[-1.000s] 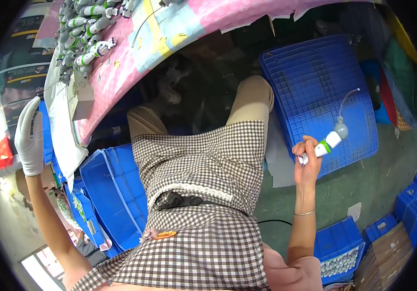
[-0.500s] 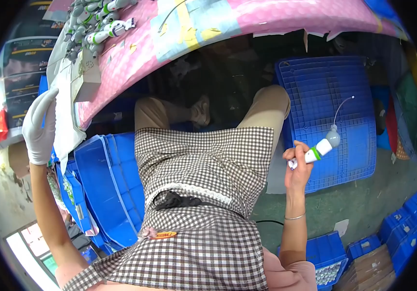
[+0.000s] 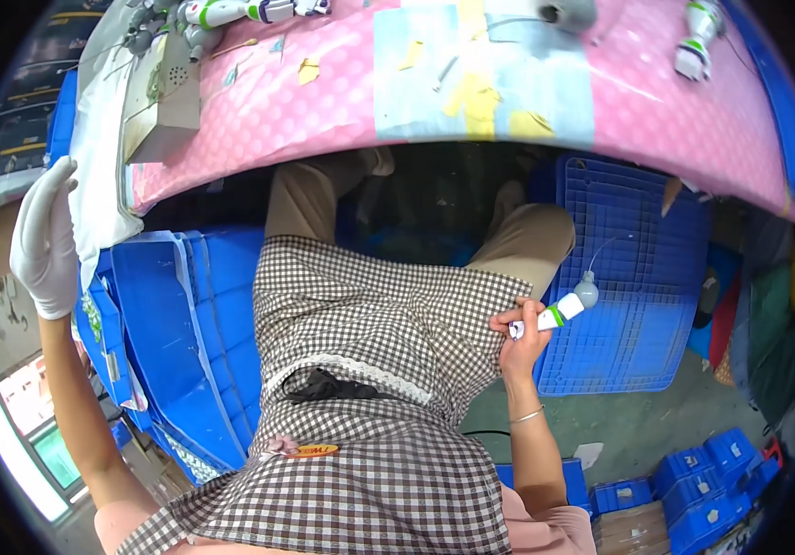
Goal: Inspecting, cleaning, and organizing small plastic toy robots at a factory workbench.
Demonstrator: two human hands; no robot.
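Observation:
My right hand (image 3: 520, 333) is closed around a small white and green device (image 3: 559, 311) with a grey bulb end and a thin wire, held beside my right thigh over a flat blue crate (image 3: 638, 277). My left hand (image 3: 44, 236), in a white glove, hangs out to the left with fingers loosely extended, holding nothing, next to the white cloth (image 3: 101, 176) at the table's left edge. I wear a brown checked apron (image 3: 370, 370) and sit at a pink dotted table (image 3: 453, 83).
Several more white and green devices (image 3: 231, 13) lie along the table's far edge, with a grey box (image 3: 161, 97) on the left. Stacked blue bins (image 3: 171, 342) stand by my left leg. Small blue crates (image 3: 703, 481) sit on the floor at lower right.
The view has tilted toward the table, showing more of its top. My right hand with the device has come in closer to my thigh. My gloved left hand stays out to the left.

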